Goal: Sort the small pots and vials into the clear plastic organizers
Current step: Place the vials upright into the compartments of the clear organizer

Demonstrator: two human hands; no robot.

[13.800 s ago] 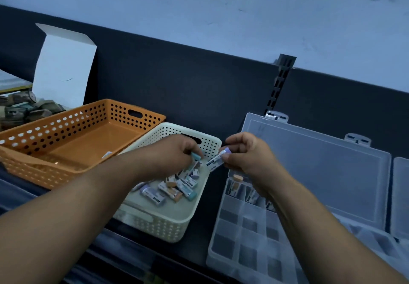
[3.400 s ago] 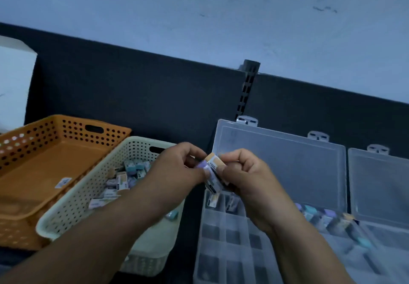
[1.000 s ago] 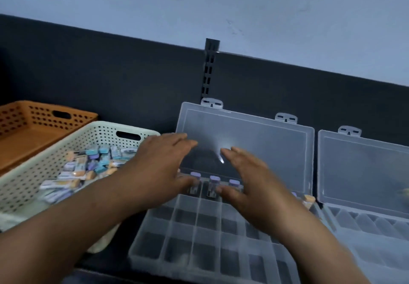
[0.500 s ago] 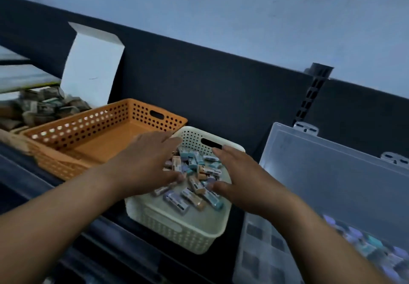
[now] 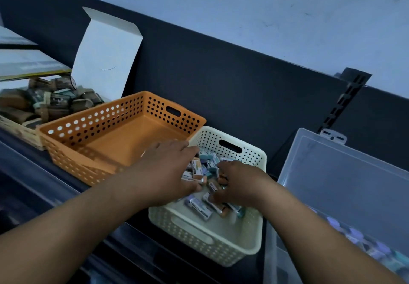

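Cream perforated plastic basket [image 5: 199,238] sits at centre frame and holds a loose pile of small labelled vials [image 5: 200,209] with orange, teal and lilac caps. Left hand [image 5: 170,170] lies palm down over the pile with fingers extended and nothing seen in its grasp. Right hand [image 5: 239,182] is beside it, with fingers curled down among the vials; whether it has hold of one cannot be told. Orange perforated plastic basket [image 5: 124,142] touches the cream one at left. Clear plastic compartment organizer [image 5: 343,184], lid raised, stands at right, capped vials [image 5: 355,232] in its tray.
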